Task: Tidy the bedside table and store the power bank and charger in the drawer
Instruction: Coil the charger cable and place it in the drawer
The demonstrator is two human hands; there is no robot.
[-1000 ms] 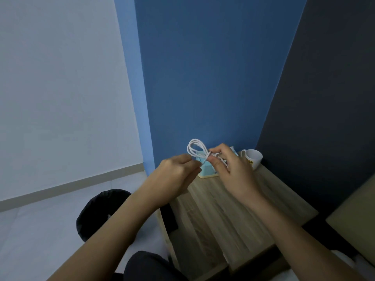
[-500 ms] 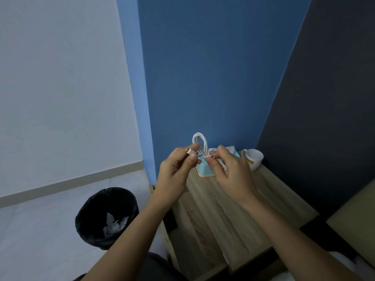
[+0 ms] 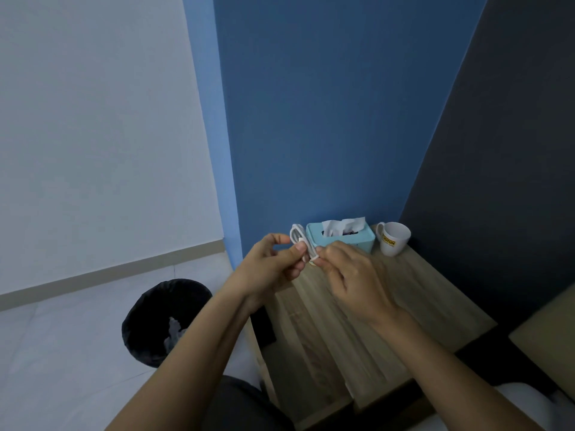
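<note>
At the far left a pale wall and a grey skirting board are seen above a light tiled floor (image 3: 62,353). A black-lined waste bin (image 3: 165,321) stands on that floor, just beside the left side of the table, with crumpled white paper inside it. To its right the left hand (image 3: 267,269) is raised above the near-left part of the wooden table (image 3: 404,321); its thumb and fingers (image 3: 300,249) are pinched on a small bundle of white charger cable (image 3: 303,242), whose looped end stands up above the hand. The bundle is held in the air over the table's back-left corner, in front of the blue wall, and is not resting on the surface. Directly to the right, the right hand (image 3: 351,275) is met at the lower end of the same bundle, with its fingertips pressed together on the cable; the exact grip is partly hidden behind the knuckles. Behind the hands a light-blue tissue box (image 3: 357,241) is set against the wall, with white tissue rising from its slot. Just right of it, near the dark wall panel, a white mug (image 3: 393,239) with a yellow label is stood, its handle turned toward the box. Whether the drawer below the table is open cannot be told, and no power bank can be made out.
</note>
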